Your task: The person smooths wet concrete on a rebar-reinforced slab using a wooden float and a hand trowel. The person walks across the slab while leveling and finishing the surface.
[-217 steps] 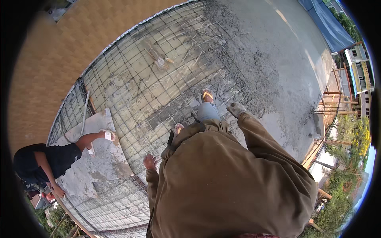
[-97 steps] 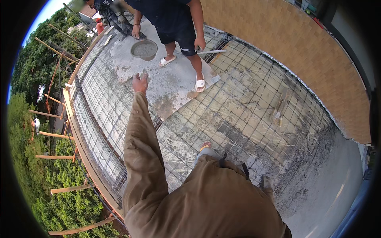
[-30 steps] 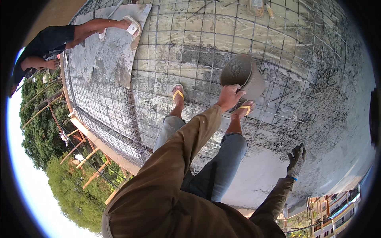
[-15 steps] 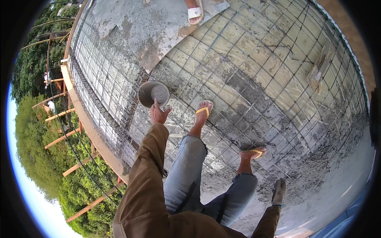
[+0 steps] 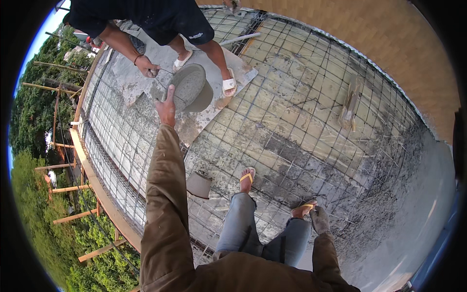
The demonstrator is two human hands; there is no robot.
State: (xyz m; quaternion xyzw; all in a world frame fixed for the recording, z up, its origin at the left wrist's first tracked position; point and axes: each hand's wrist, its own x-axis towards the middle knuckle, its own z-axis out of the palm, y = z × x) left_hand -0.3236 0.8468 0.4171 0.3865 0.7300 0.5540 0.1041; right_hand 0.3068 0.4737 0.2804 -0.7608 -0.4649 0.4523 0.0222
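My bare left hand [image 5: 166, 106] reaches out at the near rim of a grey bucket [image 5: 202, 100] full of wet concrete [image 5: 188, 85]. Its fingers and thumb are apart, against or just in front of the rim. Another person's hand [image 5: 147, 66] is closed on that bucket's handle from the far side. A second bucket [image 5: 199, 186] lies on its side on the steel mesh, near my left foot. My right hand [image 5: 320, 220], in a grey glove or coated grey, hangs beside my right foot, fingers stretched down and nothing visible in it.
Rebar mesh [image 5: 292, 112] over sheeting spreads around my sandalled feet. A flat board [image 5: 228, 65] lies under the other person's feet. A wooden edge form [image 5: 80, 151] borders a drop at the left. Wet concrete [image 5: 384, 194] covers the right side, and a timber piece [image 5: 349, 104] lies on the mesh.
My left hand has left the smaller-looking bucket, which now lies on its side, and moved forward to the full one. The other person has come into view with that full bucket.
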